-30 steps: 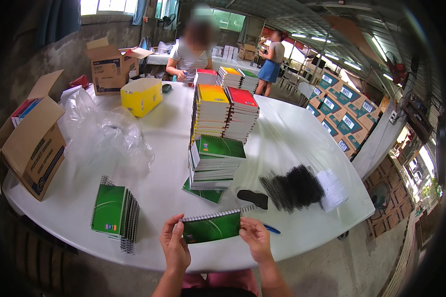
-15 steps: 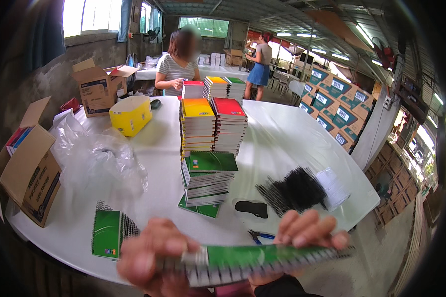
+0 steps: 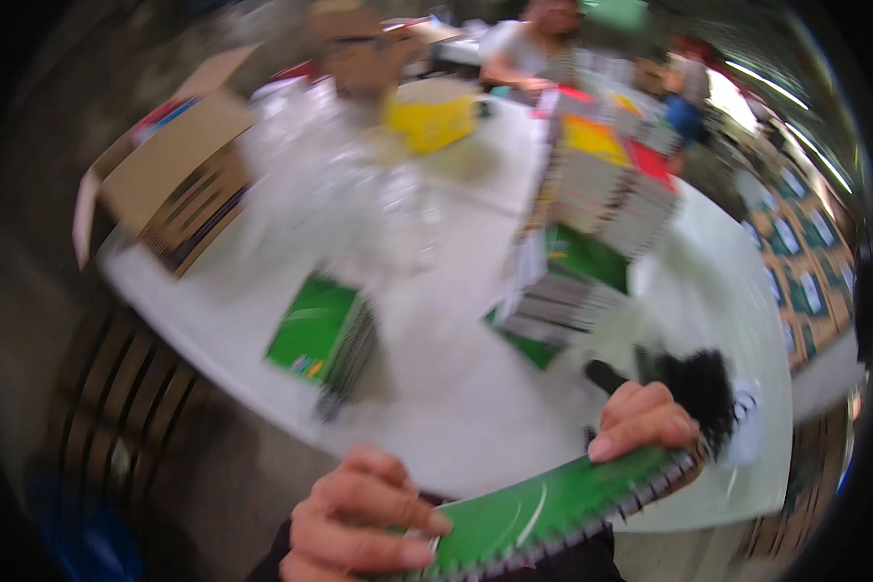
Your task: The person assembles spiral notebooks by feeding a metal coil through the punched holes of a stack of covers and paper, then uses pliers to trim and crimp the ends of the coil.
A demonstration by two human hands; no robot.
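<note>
A green spiral notebook (image 3: 529,504) is held close to me at the lower edge, slightly bent, its wire-bound edge facing me. My left hand (image 3: 364,519) is closed on its left end, fingers lying over the cover. On its right end my right hand (image 3: 645,427) is closed too, thumb and fingers over the top. Just beyond the right hand lie a flat black object (image 3: 606,376) and a heap of black binding coils (image 3: 703,393). More green notebooks (image 3: 310,325) rest in a small pile on the table to the left, coils along their side.
On the white table (image 3: 436,378), a stack of green notebooks (image 3: 567,306) stands before taller stacks with yellow (image 3: 595,139) and red covers. Clear plastic bags (image 3: 339,194), an open carton (image 3: 179,184) and a yellow box (image 3: 432,116) lie left. A person (image 3: 529,48) is across the table.
My view has swung down and left, blurring the surroundings. The notebook now shows more of its green cover, and its right end is higher than its left. Both hands still hold it.
</note>
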